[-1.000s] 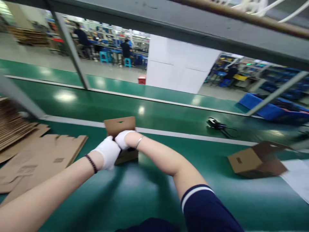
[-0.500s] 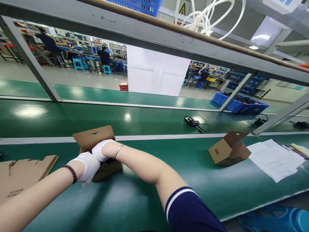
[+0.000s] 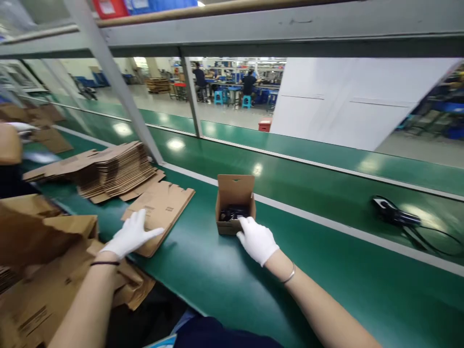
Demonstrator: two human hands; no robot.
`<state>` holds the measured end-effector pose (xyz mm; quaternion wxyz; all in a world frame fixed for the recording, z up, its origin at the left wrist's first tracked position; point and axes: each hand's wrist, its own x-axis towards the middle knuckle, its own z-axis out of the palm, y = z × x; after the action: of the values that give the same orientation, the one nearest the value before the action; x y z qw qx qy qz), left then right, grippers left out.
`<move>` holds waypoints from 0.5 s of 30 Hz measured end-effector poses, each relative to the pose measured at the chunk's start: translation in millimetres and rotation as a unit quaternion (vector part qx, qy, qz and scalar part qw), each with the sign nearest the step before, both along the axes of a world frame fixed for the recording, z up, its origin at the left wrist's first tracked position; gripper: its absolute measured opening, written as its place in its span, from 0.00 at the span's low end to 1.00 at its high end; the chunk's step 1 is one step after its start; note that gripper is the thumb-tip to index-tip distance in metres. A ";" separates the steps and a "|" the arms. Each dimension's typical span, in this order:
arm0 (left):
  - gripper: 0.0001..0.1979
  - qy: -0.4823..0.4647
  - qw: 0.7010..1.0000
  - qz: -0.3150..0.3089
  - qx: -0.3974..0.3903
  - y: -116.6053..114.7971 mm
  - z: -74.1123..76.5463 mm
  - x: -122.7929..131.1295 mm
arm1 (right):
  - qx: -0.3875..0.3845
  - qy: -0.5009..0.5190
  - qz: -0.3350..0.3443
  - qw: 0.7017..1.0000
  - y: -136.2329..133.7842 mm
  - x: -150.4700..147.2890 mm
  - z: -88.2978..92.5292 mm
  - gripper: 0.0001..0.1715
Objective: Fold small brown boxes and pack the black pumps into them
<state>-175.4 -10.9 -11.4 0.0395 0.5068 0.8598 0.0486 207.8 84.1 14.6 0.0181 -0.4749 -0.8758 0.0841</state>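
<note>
A small open cardboard box (image 3: 236, 188) stands upright on the green bench, its lid flap raised at the back. Dark items (image 3: 234, 212) lie inside; their kind cannot be made out. My right hand (image 3: 258, 240), in a white glove, pinches the box's front right edge, fingertips over the rim and thumb outside. To the left, my left hand (image 3: 132, 236), also gloved, is open with thumb and fingers apart. It is over the near left part of a pile of flat cardboard blanks (image 3: 165, 205) and grips nothing.
A taller stack of folded blanks (image 3: 121, 169) lies farther left. Brown paper packaging (image 3: 54, 275) fills the lower left. A black corded device (image 3: 393, 212) rests on the bench at right. Metal posts (image 3: 116, 82) hold a shelf above; another person's arm (image 3: 10, 145) shows far left.
The view has swung left. My hands were together at the box; now my left hand has moved off to the flat blanks, while my right stays at the box's front edge.
</note>
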 end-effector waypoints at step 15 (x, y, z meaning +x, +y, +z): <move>0.58 -0.095 0.992 0.087 0.015 -29.7 -34.3 2.7 | 0.123 -0.003 -0.176 0.977 180.7 11.5 -10.8 0.23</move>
<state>-172.7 -40.6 -45.6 0.1086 0.4241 0.8920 0.1127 219.4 264.9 3.8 0.0879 -0.6162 -0.7821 -0.0300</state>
